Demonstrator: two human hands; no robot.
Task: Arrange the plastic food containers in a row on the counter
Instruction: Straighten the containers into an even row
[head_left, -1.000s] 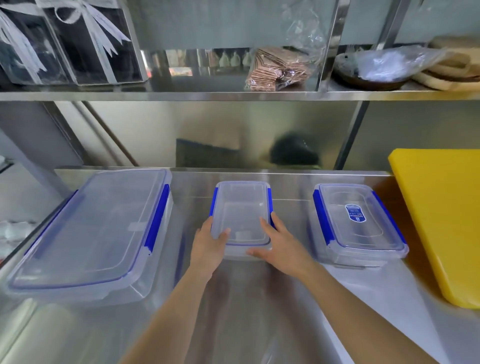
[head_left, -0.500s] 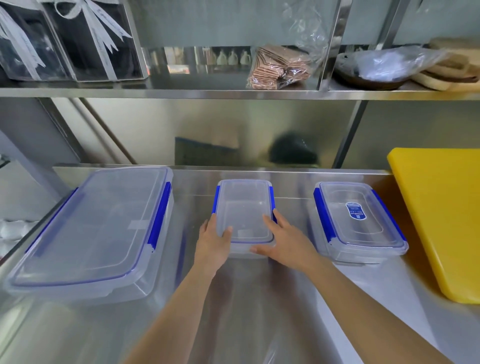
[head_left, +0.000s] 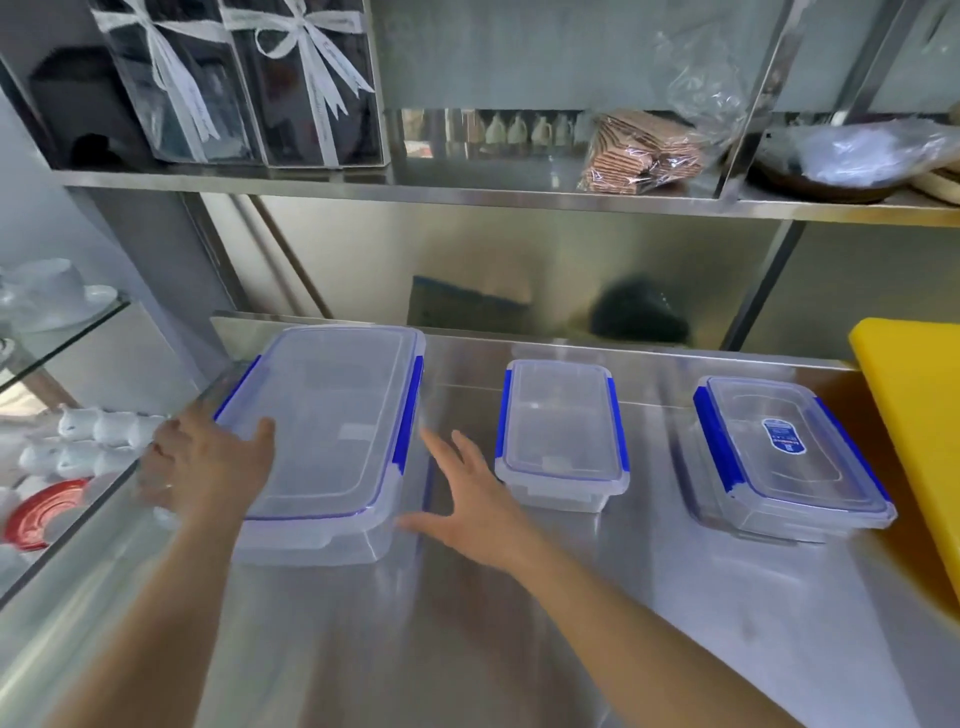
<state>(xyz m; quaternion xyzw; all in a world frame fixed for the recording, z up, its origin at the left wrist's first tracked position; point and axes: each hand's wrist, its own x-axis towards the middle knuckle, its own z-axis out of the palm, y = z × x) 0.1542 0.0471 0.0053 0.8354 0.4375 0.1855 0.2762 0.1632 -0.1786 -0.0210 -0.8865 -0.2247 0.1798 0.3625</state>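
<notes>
Three clear rectangular plastic containers with blue clips sit on the brushed steel counter (head_left: 519, 623). Left of the small container (head_left: 561, 431), the large container (head_left: 332, 436) lies between spread hands: left hand (head_left: 208, 467) apparently touching its lid, right hand (head_left: 467, 499) open beside it. The labelled container (head_left: 779, 457) sits right.

The steel counter (head_left: 467, 649) carries a large container (head_left: 332, 436), small container (head_left: 561, 431), labelled container (head_left: 779, 457) and yellow board (head_left: 919, 415).
</notes>
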